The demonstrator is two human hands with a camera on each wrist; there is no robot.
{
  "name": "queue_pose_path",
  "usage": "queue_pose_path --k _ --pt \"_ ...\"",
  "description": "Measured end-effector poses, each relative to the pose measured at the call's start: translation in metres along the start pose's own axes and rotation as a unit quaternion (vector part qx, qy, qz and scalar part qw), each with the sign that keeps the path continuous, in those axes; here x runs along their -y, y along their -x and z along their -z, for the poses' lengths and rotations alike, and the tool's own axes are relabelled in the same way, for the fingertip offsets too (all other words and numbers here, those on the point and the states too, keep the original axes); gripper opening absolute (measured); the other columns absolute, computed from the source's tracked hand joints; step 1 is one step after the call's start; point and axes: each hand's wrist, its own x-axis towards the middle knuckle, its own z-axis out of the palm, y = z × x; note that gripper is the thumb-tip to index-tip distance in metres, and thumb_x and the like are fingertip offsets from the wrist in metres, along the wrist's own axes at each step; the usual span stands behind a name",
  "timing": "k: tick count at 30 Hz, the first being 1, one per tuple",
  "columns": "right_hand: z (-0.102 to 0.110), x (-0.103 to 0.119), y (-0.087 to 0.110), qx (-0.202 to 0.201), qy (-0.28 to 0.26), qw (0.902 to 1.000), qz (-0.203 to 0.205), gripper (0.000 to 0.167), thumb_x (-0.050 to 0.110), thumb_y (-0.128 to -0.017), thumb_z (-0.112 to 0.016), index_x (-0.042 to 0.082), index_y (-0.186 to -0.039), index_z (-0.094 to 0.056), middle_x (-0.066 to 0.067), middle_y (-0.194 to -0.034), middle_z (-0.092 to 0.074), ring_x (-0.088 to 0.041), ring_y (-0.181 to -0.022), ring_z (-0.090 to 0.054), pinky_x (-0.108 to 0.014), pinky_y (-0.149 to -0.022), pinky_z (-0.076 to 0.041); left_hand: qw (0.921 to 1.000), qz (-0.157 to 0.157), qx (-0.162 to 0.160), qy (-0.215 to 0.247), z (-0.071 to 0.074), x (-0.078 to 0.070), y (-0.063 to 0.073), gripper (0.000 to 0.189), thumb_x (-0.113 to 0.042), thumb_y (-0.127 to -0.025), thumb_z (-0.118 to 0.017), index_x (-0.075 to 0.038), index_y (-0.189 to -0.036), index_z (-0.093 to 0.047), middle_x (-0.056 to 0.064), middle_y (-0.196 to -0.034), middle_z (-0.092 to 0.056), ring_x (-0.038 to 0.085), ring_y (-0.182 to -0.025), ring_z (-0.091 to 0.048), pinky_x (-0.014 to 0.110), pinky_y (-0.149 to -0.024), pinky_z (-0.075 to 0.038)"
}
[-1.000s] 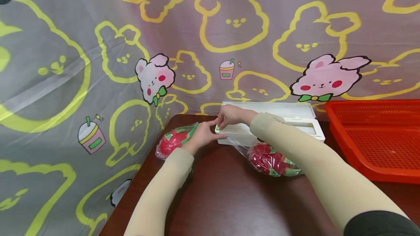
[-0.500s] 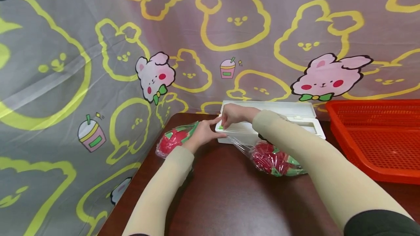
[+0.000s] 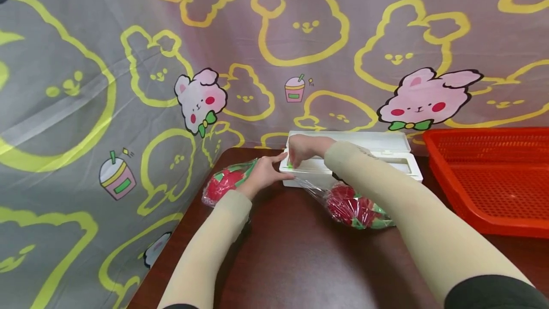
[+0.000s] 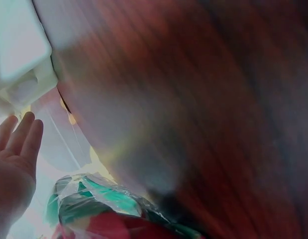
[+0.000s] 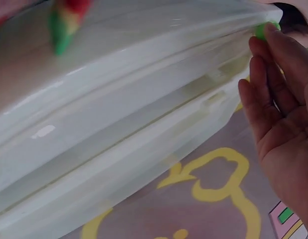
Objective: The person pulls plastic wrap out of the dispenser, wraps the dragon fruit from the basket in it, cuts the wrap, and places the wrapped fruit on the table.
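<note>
A long white cling film dispenser stands at the back of the table with its lid raised. My right hand reaches over it and pinches the small green slide cutter at its left end. My left hand touches that same end, thumb along the front and forefinger near the top corner, other fingers straight in the left wrist view. Clear film stretches from the dispenser down to a film-wrapped dragon fruit in front. Another wrapped dragon fruit lies left of my left hand.
A red plastic basket stands on the right of the dark brown table. A patterned cloth hangs close behind the dispenser and along the left side of the table.
My right hand has moved a little to the right with the green slide cutter, away from the dispenser's left corner. My left hand stays at that end.
</note>
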Motion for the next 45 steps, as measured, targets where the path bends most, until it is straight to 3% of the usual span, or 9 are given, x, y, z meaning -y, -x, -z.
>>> queue_pose_path --k 6,12,19,27,34,39,45 --pt "0.000 -0.007 0.005 -0.007 -0.015 0.9999 -0.002 0.007 0.006 -0.076 -0.081 0.003 -0.082 -0.077 -0.003 -0.076 -0.072 -0.006 -0.061 -0.053 -0.022 -0.064 -0.047 0.9999 0.008 0.003 -0.010 -0.001 0.001 0.000 0.079 -0.046 -0.066 -0.087 -0.020 -0.135 -0.058 0.003 -0.048 -0.051 0.010 -0.041 -0.028 0.026 -0.045 -0.034" --pt "-0.003 -0.015 0.009 -0.029 -0.039 0.9984 0.029 0.006 0.004 -0.075 -0.081 0.003 -0.078 -0.076 0.000 -0.073 -0.071 -0.004 -0.061 -0.052 -0.022 -0.064 -0.047 0.9999 0.009 0.002 -0.011 -0.001 0.001 0.000 0.080 -0.047 -0.066 -0.087 -0.019 -0.136 -0.057 0.003 -0.049 -0.052 0.011 -0.041 -0.028 0.025 -0.045 -0.033" --pt "-0.008 -0.015 0.006 -0.022 -0.078 0.9951 0.056 0.015 -0.005 -0.076 -0.077 -0.002 -0.091 -0.076 -0.006 -0.079 -0.072 -0.005 -0.069 -0.058 -0.022 -0.069 -0.050 0.9999 -0.001 -0.004 -0.013 -0.001 0.000 0.001 0.080 -0.045 -0.066 -0.088 -0.016 -0.135 -0.058 0.000 -0.051 -0.053 0.011 -0.042 -0.026 0.026 -0.046 -0.033" --pt "-0.006 -0.018 0.012 -0.011 -0.083 0.9957 0.041 0.016 -0.004 -0.075 -0.077 0.000 -0.091 -0.077 -0.007 -0.084 -0.074 0.000 -0.066 -0.056 -0.019 -0.069 -0.049 0.9999 -0.006 0.004 -0.014 0.000 -0.001 0.000 0.080 -0.045 -0.066 -0.088 -0.017 -0.135 -0.058 0.000 -0.050 -0.052 0.010 -0.042 -0.025 0.025 -0.045 -0.031" --pt "-0.004 -0.027 0.028 0.006 -0.087 0.9962 0.009 0.016 -0.003 -0.075 -0.079 0.002 -0.090 -0.077 -0.007 -0.085 -0.074 -0.007 -0.072 -0.065 -0.024 -0.074 -0.053 0.9999 0.011 0.001 -0.011 0.000 -0.004 0.001 0.080 -0.043 -0.065 -0.089 -0.018 -0.134 -0.059 0.002 -0.053 -0.053 0.012 -0.044 -0.025 0.027 -0.046 -0.031" --pt "-0.005 -0.032 0.037 0.009 -0.091 0.9958 0.004 0.015 -0.003 -0.075 -0.079 0.001 -0.089 -0.077 -0.007 -0.084 -0.074 -0.007 -0.073 -0.066 -0.024 -0.073 -0.053 0.9996 0.022 0.011 -0.011 -0.001 -0.006 0.001 0.080 -0.044 -0.065 -0.088 -0.019 -0.135 -0.058 0.003 -0.054 -0.054 0.011 -0.045 -0.027 0.026 -0.047 -0.033" --pt "-0.004 -0.038 0.047 0.002 -0.098 0.9952 0.005 0.014 -0.005 -0.075 -0.078 0.000 -0.088 -0.076 -0.008 -0.085 -0.073 -0.009 -0.072 -0.066 -0.024 -0.072 -0.054 0.9998 0.019 0.000 -0.011 0.002 -0.006 0.001 0.080 -0.043 -0.065 -0.089 -0.018 -0.134 -0.059 0.002 -0.053 -0.053 0.011 -0.044 -0.025 0.027 -0.047 -0.032"
